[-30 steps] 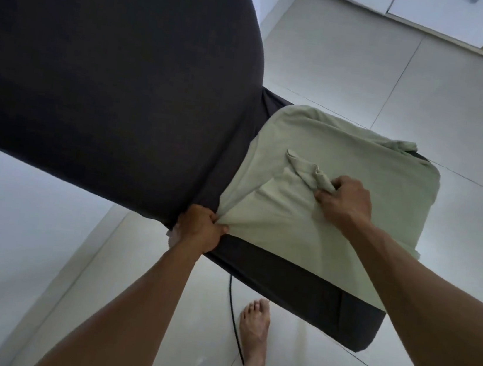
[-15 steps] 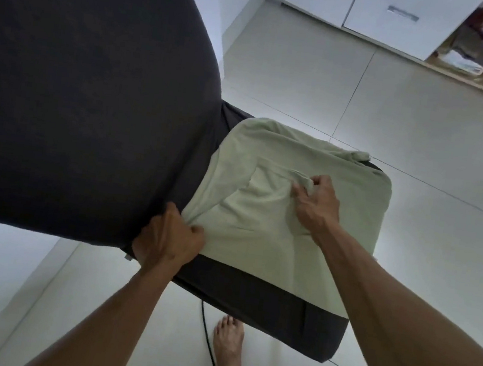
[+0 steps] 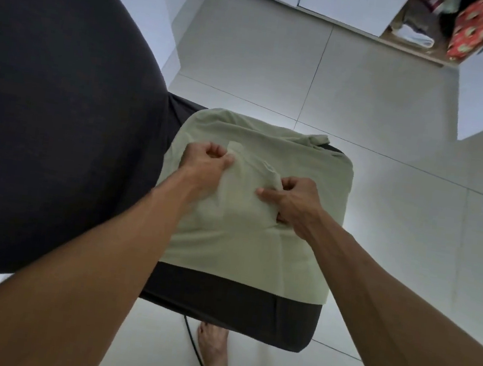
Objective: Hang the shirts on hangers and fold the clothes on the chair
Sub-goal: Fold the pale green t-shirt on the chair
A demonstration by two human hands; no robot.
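Note:
A pale green garment (image 3: 256, 246) lies spread over the dark seat of the chair (image 3: 233, 307), covering most of it. My left hand (image 3: 206, 162) sits on its upper left part, fingers curled and pinching the cloth. My right hand (image 3: 290, 198) is near the middle of the garment, closed on a raised fold of the fabric. The two hands are about a hand's width apart. The chair's big dark backrest (image 3: 52, 115) fills the left of the view.
Pale tiled floor (image 3: 366, 113) surrounds the chair. A bare foot (image 3: 212, 357) and a black cable (image 3: 191, 342) lie below the seat's front edge. White cabinets (image 3: 343, 2) stand at the back, beside an open shelf with folded items and a red patterned box (image 3: 469, 28).
My left hand has left the garment's near left corner at the seat edge and moved up onto its upper left part. My right hand stays on the middle fold.

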